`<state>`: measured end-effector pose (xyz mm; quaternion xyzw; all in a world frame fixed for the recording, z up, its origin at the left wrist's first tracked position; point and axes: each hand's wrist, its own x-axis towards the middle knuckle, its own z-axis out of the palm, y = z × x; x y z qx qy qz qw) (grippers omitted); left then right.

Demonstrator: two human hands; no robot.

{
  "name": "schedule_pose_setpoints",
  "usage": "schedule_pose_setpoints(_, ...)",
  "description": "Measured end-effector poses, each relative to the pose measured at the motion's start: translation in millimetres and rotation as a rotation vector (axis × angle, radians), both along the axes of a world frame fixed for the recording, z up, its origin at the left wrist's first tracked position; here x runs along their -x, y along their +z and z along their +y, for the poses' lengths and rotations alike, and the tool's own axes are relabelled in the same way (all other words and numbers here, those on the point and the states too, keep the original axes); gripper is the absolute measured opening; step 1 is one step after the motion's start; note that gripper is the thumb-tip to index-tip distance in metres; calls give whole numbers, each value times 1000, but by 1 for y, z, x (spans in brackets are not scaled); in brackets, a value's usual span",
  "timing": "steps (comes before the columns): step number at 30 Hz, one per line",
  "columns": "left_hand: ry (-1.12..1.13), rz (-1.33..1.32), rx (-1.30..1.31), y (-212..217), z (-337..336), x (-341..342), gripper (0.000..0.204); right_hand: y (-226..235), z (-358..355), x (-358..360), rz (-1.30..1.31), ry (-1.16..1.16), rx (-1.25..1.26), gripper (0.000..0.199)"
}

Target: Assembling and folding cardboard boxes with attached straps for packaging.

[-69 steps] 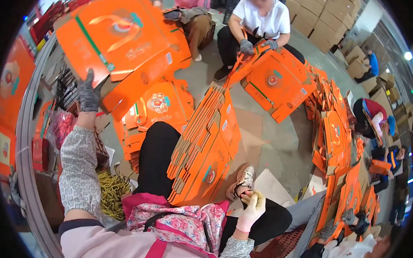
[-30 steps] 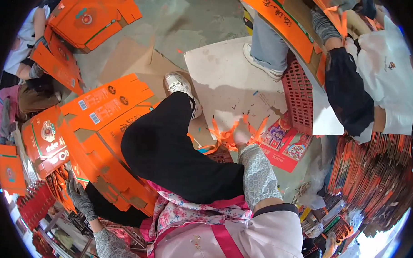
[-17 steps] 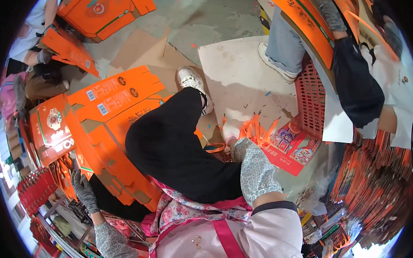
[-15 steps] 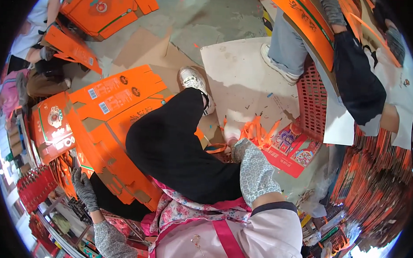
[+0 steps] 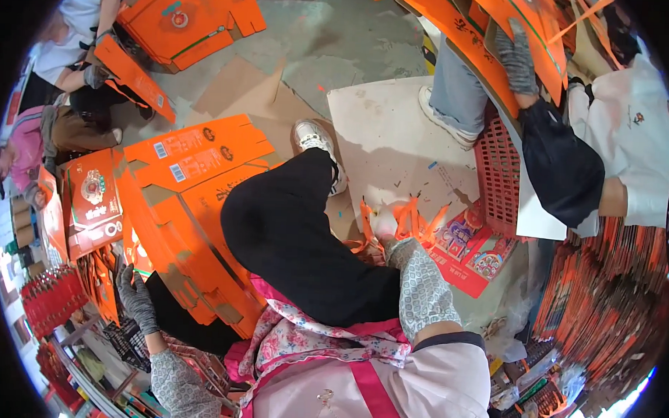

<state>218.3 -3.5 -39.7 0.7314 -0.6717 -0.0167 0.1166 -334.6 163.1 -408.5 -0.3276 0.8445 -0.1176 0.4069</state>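
My right hand (image 5: 384, 224), with a patterned grey sleeve above it, is closed round a bunch of orange ribbon straps (image 5: 408, 222) beside my bent leg. Their loose ends fan out to the right, over a red printed sheet (image 5: 471, 251). My left hand (image 5: 137, 302), in a grey knitted glove, has its fingers stretched out and apart. It is beside the near left edge of a stack of flat orange cartons (image 5: 190, 233). More orange straps (image 5: 105, 286) hang just left of those fingers.
A red plastic basket (image 5: 501, 178) stands at right, below orange cartons handled by a co-worker's gloved hand (image 5: 515, 57). Tall piles of orange-edged pieces (image 5: 604, 285) rise at the right. Other people work at the far left. White cardboard (image 5: 396, 130) covers floor ahead.
My right hand and its straps appear slightly further right, as the whole view has shifted a little. The co-worker's gloved hand at right has come down onto the orange cartons.
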Motion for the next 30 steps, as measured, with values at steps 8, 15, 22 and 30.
schedule_pose_setpoints(8,36,31,-48,16,3,24,22,-52,-17,-32,418,158,-69,21)
schedule_pose_setpoints(15,-21,-34,-63,5,-6,16,24,-79,-31,-20,704,447,-315,20)
schedule_pose_setpoints(22,27,48,-25,3,-1,12,24,52,-43,22,-34,-146,231,19)
schedule_pose_setpoints(30,-62,67,24,4,-3,17,22,251,-27,94,-519,-33,486,9)
